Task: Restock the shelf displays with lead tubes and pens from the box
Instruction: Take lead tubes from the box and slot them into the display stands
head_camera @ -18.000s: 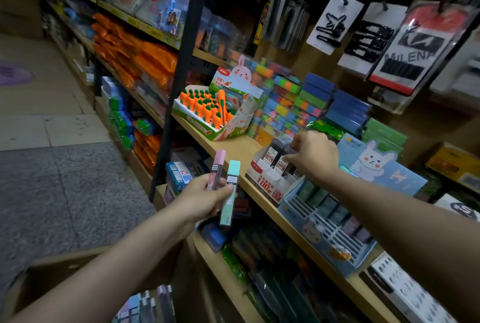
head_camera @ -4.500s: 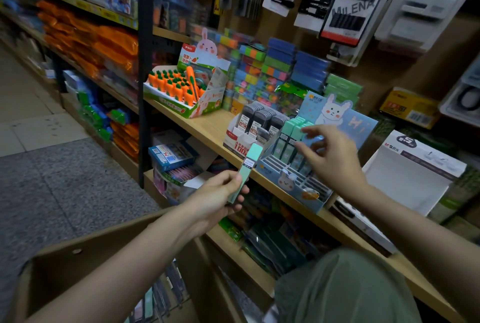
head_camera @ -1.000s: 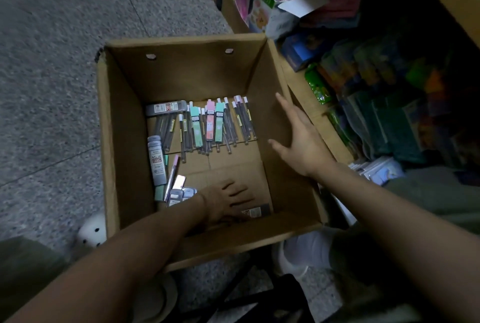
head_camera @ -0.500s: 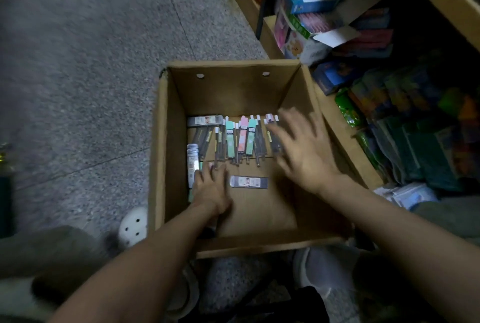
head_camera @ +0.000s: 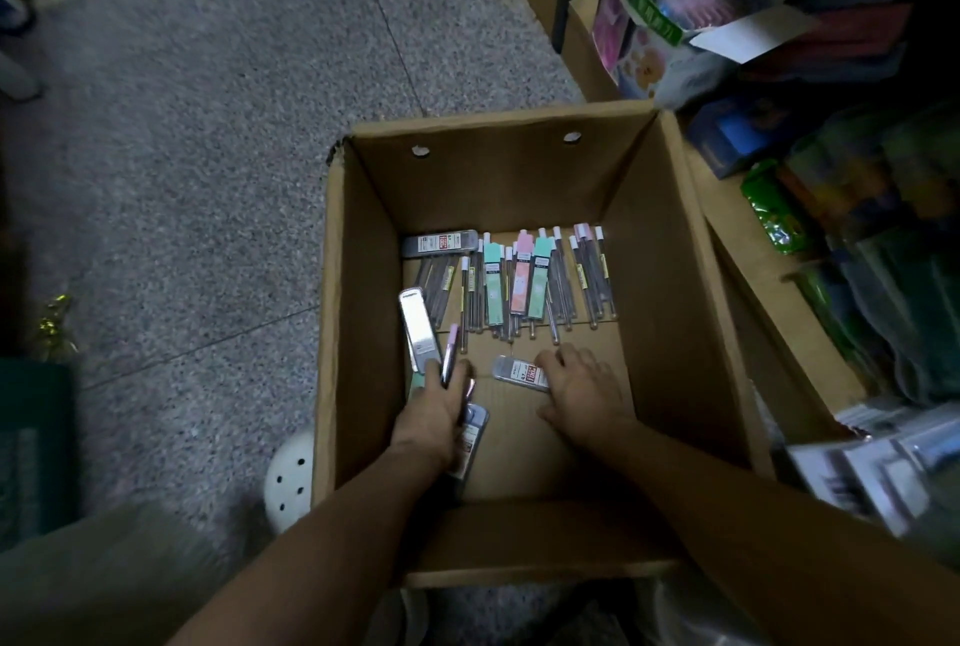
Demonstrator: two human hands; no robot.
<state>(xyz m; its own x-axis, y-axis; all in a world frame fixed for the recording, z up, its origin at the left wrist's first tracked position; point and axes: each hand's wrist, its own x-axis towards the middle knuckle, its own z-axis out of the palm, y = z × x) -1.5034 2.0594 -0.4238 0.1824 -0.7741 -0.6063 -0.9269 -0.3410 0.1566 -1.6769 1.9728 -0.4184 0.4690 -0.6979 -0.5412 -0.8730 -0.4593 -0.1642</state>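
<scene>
Nearest us, both forearms reach down into the open cardboard box [head_camera: 675,250] on the grey speckled floor [head_camera: 208,126]. Half a second ago our left hand [head_camera: 434,417] lay flat on the box bottom beside the grey lead tube [head_camera: 418,328]; now it is closed around that tube and a slim pen with a pink end [head_camera: 450,353], both sticking up out of the fist and tilted toward the far left. A further flat pack [head_camera: 471,440] shows under the wrist, though we cannot tell whether the hand holds it or it lies on the bottom.

Our right hand [head_camera: 582,393], which hovered spread over the far row before, has dropped to the box floor, fingers curled down onto the right end of a clear lead case [head_camera: 519,373] lying flat there. Whether the case is actually gripped we cannot tell. Its red label is too blurred to read.

Farther in, against the far wall, the row of stock is unchanged: thin clear lead tubes with white caps [head_camera: 589,276], two mint packs [head_camera: 540,282] and a pink pack [head_camera: 521,282], plus a grey case [head_camera: 440,244] lying crosswise at the far left. Its red-and-white label carries print we cannot make out.

To the right stand the lower shelves [head_camera: 769,292], stuffed with coloured packages; no writing there is legible.
</scene>
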